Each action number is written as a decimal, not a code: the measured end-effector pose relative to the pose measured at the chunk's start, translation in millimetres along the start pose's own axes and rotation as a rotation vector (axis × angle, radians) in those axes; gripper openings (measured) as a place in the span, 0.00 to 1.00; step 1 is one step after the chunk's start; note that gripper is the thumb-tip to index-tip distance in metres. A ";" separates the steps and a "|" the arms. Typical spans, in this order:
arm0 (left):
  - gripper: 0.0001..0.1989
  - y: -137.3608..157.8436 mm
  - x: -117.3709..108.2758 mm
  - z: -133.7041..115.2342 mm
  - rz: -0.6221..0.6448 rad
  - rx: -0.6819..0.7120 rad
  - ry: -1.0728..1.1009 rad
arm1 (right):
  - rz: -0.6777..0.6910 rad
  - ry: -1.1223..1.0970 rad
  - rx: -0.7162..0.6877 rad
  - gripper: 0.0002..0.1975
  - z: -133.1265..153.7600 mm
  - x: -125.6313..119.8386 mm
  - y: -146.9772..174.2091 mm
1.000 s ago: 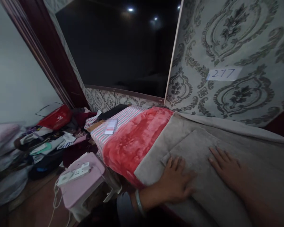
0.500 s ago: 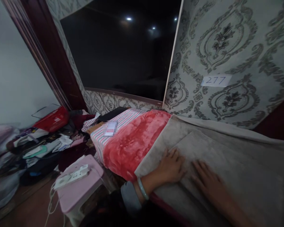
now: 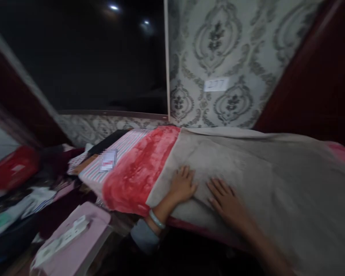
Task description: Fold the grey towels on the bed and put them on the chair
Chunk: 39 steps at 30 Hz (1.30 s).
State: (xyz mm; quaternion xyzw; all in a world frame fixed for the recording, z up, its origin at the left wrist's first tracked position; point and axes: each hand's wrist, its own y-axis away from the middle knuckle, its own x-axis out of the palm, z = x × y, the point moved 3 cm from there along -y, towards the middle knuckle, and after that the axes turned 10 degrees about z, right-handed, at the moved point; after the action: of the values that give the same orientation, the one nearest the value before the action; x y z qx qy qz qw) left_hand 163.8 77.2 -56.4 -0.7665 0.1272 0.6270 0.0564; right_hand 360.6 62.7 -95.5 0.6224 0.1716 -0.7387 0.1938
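Both hands [image 3: 183, 188] spread flat on the grey blanket [image 3: 232, 161], near its front edge, ample room rightward.

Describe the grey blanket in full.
The grey blanket looks soft and plush, plain in colour, with faint creases. It lies spread out nearly flat, its far edge slightly raised along the patterned wall. Its left edge lies over the red blanket. The left hand and right hand rest on it, palms down, fingers spread; a dark fold runs between them toward the near edge.
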 end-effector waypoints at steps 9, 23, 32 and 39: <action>0.27 -71.9 -38.0 -35.9 0.229 0.393 0.022 | 0.023 -0.257 -0.004 0.26 -1.0 -56.9 26.3; 0.33 -193.4 -29.8 -57.7 0.255 0.413 -0.202 | 0.085 -0.220 0.013 0.29 3.0 -41.8 28.5; 0.34 -246.9 -34.0 -59.0 0.231 0.218 -0.188 | 0.048 -0.297 -0.007 0.29 0.6 -40.0 28.3; 0.33 -232.1 -44.4 -66.9 0.156 0.208 -0.206 | 0.032 -0.392 -0.031 0.28 -6.4 -45.5 30.3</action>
State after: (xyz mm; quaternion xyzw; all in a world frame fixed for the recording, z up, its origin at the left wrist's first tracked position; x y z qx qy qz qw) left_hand 280.8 289.4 -16.2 -0.6758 0.2440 0.6884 0.0994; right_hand 387.9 43.0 -52.1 0.4662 0.1320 -0.8399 0.2446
